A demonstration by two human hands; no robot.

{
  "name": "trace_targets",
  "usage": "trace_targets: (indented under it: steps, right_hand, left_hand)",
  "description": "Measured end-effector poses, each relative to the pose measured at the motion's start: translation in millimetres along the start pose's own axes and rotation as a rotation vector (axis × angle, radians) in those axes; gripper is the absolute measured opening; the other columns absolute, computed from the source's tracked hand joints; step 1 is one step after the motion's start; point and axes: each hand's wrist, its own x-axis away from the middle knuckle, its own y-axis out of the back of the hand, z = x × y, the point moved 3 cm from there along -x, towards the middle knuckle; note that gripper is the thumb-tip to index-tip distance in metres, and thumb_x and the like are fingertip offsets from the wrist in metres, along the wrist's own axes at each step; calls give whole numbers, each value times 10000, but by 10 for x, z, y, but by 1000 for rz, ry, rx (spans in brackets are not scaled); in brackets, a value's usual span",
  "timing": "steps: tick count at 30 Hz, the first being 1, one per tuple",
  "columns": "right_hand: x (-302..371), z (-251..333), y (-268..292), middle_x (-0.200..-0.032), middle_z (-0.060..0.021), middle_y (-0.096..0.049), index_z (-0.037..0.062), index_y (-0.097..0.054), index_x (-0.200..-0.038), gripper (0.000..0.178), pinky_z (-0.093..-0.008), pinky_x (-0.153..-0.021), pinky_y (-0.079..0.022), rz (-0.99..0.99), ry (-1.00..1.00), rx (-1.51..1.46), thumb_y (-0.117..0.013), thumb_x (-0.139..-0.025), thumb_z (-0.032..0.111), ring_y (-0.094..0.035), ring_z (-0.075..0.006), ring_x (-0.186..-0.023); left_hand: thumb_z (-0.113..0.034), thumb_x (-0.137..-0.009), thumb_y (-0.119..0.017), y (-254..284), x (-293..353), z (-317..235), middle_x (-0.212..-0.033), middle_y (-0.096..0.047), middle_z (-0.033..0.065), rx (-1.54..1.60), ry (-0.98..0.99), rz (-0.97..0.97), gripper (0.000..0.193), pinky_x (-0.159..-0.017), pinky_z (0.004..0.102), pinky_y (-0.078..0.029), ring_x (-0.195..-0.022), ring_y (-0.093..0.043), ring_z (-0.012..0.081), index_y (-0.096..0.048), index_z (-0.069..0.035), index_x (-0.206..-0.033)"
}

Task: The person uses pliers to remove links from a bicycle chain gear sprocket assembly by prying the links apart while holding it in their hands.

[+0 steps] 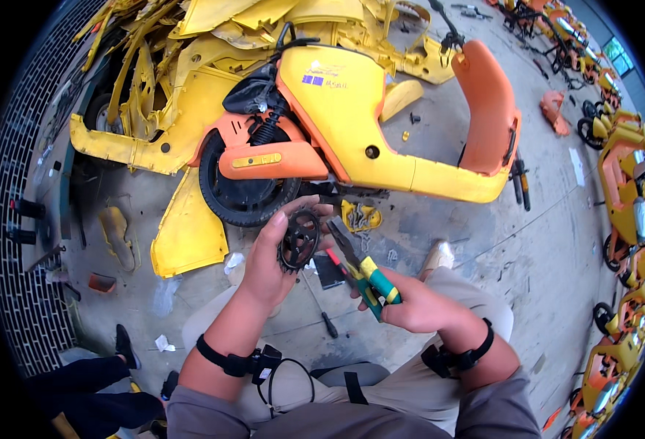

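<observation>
My left hand (265,249) is raised in front of me, its fingers closed around a black toothed sprocket (300,240) with an open, spoked middle. Just to its right, my right hand (419,304) grips pliers (379,280) with green and yellow handles. The plier jaws point up and left, close to the sprocket but apart from it. A thin red piece shows beside the pliers; I cannot make out what it is. Beyond my hands stands a yellow and orange scooter (337,110), its black rear wheel (213,183) nearest my left hand.
A metal chain lies by a small yellow part (361,215) on the floor. A screwdriver (329,325) lies between my legs. Yellow body panels (191,77) are heaped at the back left. Several scooters (626,190) line the right. Another person's legs (88,380) show at lower left.
</observation>
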Motion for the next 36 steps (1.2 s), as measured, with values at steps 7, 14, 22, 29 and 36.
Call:
trace_targets:
  steps: [7,14,22,29,36]
  right_hand:
    - [-60,206,125,-1247,-222,-583,10,-435,-1475,735,-449,-968,-469,-255,169,568,-590,-757,-2,-577,-411,-1152]
    - [-18,203,153,-1282,-242,-546,-49,-422,-1485,785,-467,-906,-420,-508,305,1088,-624,-728,-1,-542,-405,-1146]
    - [-20,245,125,-1301,-248,-538,-34,-446,-1482,683,-489,-888,-414,-625,304,1297,-577,-818,57,-536,-398,-1155]
    - [10,280,75,-1300,-230,-526,-37,-433,-1494,719,-498,-973,-398,-677,278,1319,-591,-793,5,-516,-399,-1201]
    - [-34,285,113,-1288,-219,-567,-7,-470,-1483,641,-451,-888,-445,-692,307,1446,-573,-860,111,-547,-369,-1159]
  left_hand:
    - [-498,-1077,-338,-86,-33,70,-1396,-586,190,-31,-16,-42,636,-1070,419,-483,-1272,-590,294,-476,-17,-1469]
    - [-602,-1061,-306,-134,-27,176,-1401,-583,182,-230,-124,-31,719,-1079,424,-463,-1244,-601,299,-480,-37,-1472]
    - [-625,-1046,-330,-86,-49,182,-1420,-557,153,-454,-216,-1,740,-1067,400,-460,-1262,-575,264,-465,-39,-1478]
    - [-633,-1041,-346,-72,-42,160,-1424,-558,157,-596,-288,10,753,-1060,394,-464,-1264,-574,260,-465,-28,-1474]
    - [-560,-1042,-346,-52,-60,132,-1395,-568,165,-704,-364,11,715,-1010,373,-466,-1234,-579,251,-504,19,-1431]
